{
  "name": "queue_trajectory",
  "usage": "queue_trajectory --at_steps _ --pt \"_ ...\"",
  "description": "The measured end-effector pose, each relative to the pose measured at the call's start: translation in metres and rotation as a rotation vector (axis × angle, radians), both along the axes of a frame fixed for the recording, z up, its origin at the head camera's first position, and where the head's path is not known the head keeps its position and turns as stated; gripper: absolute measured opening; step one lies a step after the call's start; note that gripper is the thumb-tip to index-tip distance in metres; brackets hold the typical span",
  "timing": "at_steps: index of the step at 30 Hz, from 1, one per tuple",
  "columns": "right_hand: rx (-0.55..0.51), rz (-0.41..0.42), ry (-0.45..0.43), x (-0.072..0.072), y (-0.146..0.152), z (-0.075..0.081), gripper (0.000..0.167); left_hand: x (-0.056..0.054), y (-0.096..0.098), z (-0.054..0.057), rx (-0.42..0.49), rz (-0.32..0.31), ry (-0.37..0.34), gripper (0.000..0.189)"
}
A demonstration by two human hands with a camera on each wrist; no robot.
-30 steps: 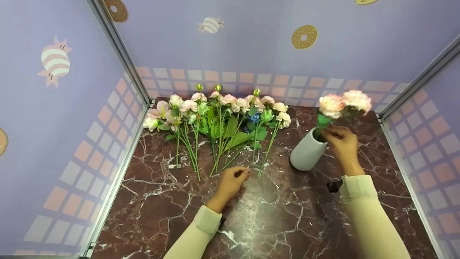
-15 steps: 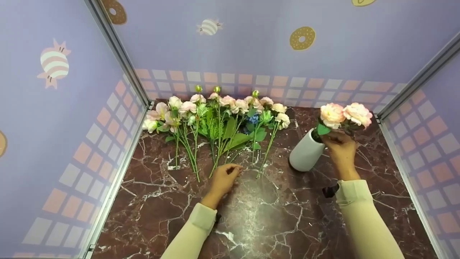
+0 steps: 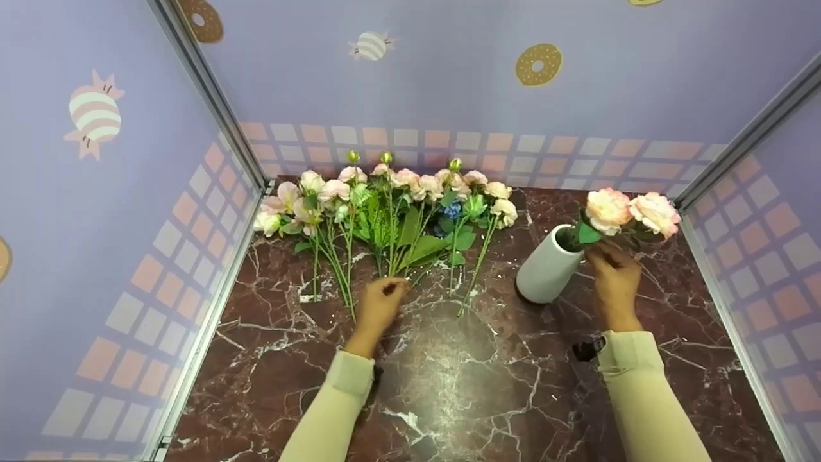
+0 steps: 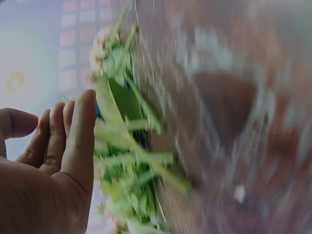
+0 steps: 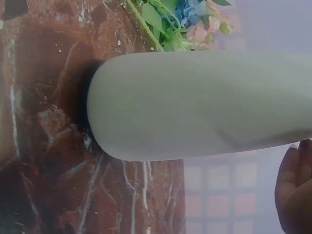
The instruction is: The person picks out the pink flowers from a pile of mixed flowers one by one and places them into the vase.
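My left hand [image 3: 378,305] hovers over the lower ends of several flower stems [image 3: 340,276] on the table. In the left wrist view its fingers [image 4: 78,131] are extended, the thumb stands apart and nothing shows between them. A white vase [image 3: 548,266] stands at the right. Two pink-and-cream flowers [image 3: 608,212] rise from its mouth and lean right, a green leaf [image 3: 588,232] below them. My right hand [image 3: 617,289] is by the vase's rim, under the blooms; its fingertips are partly hidden. In the right wrist view its fingers [image 5: 290,170] lie close against the vase's side.
A row of artificial flowers, pale pink blooms [image 3: 405,178], a blue one [image 3: 453,209] and broad green leaves [image 3: 426,249], lies along the back of the marbled table [image 3: 462,385]. Purple patterned panels [image 3: 449,70] enclose the back and both sides.
My left hand has moved left and forward to the stems. The flowers in the vase have sunk lower, then shifted right; my right hand has drawn slightly back towards me.
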State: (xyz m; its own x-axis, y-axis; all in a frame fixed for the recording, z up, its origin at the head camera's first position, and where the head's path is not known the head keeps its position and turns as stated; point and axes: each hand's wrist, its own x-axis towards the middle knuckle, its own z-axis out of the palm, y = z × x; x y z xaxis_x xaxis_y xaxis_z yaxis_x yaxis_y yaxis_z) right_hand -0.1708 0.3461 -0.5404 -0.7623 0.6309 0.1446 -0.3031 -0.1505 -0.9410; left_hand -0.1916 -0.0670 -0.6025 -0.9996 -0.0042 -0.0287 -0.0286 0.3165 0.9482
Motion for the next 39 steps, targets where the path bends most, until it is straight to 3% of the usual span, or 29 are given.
queue_trajectory --at_steps 4,11,17,22,27,34,39 --pt "-0.06 0.002 -0.004 0.003 -0.001 -0.002 0.033 -0.019 -0.022 0.0 -0.047 0.073 0.0 0.022" --pt "-0.058 -0.021 -0.056 0.009 0.0 -0.01 0.022 -0.05 -0.061 -0.005 -0.251 0.211 0.031 0.025" --pt "-0.023 -0.019 -0.234 0.026 -0.006 -0.034 0.021 -0.06 -0.082 -0.017 -0.345 0.281 -0.039 0.032" --pt "0.021 0.035 -0.339 0.045 -0.018 -0.054 0.02 -0.067 -0.08 -0.022 -0.412 0.274 -0.076 0.039" --pt "-0.058 0.128 -0.361 0.06 -0.033 -0.069 0.017 -0.072 -0.073 -0.021 -0.482 0.27 -0.097 0.042" --pt "-0.086 0.227 -0.416 0.077 -0.047 -0.086 0.013 -0.077 -0.072 -0.021 -0.594 0.238 -0.116 0.033" --pt "-0.059 0.272 -0.444 0.081 -0.051 -0.09 0.013 -0.078 -0.075 -0.028 -0.681 0.219 -0.104 0.023"
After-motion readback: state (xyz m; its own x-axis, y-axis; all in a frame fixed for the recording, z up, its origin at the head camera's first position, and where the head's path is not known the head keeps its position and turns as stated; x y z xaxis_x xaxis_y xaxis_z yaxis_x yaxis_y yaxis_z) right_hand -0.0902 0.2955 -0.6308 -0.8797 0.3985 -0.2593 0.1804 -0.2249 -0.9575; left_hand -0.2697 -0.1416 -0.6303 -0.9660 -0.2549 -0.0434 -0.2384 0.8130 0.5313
